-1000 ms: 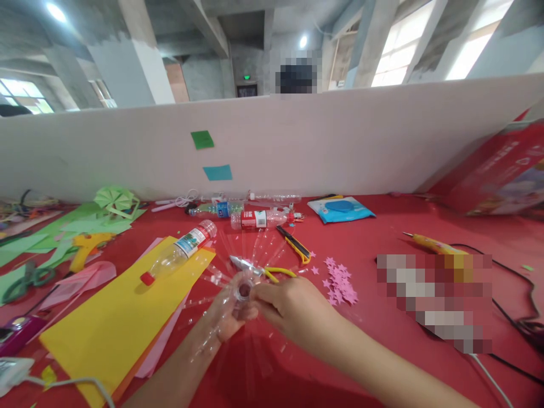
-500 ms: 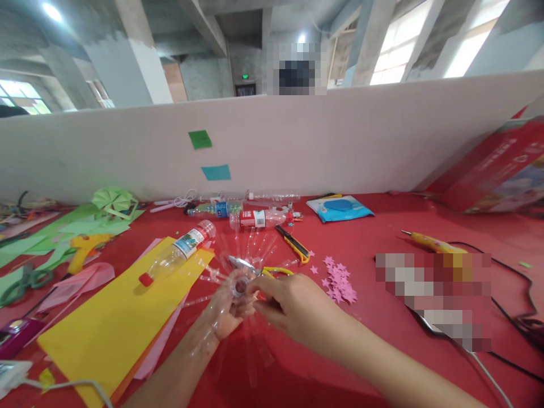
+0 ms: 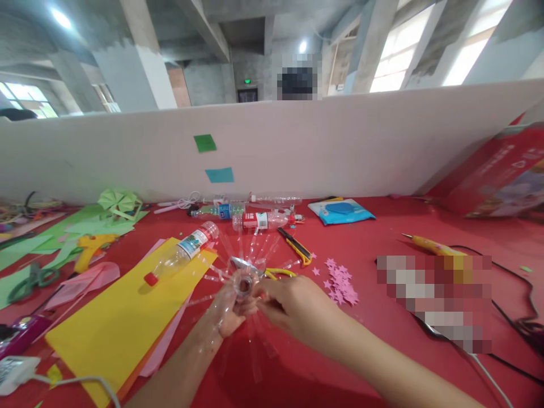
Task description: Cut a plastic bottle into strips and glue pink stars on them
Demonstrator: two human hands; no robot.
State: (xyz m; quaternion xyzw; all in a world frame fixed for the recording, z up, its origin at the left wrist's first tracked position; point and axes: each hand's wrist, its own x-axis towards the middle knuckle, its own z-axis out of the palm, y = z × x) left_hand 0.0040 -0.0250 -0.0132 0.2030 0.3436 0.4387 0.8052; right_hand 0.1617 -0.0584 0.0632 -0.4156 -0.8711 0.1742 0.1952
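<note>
A clear plastic bottle top [image 3: 243,285], its body cut into thin strips that fan out all round, is held with its mouth facing up. Fingers of my left hand [image 3: 233,303] wrap round it from beneath, under the strips. My right hand [image 3: 283,300] is closed at the right side of the bottle's neck, its fingertips bent together; a bit of red shows by them. Pliers [image 3: 278,273] with yellow handles lie just behind both hands.
A capped bottle [image 3: 181,252] lies on yellow paper [image 3: 127,328] at the left. Behind are more bottles [image 3: 259,220], a yellow cutter [image 3: 297,247] and blue wipes [image 3: 341,211]. Pink stars [image 3: 341,281] and a yellow glue gun [image 3: 437,246] lie right.
The whole view has shifted slightly, so things appear a little lower and further right. Both hands keep almost the same pose round the bottle top.
</note>
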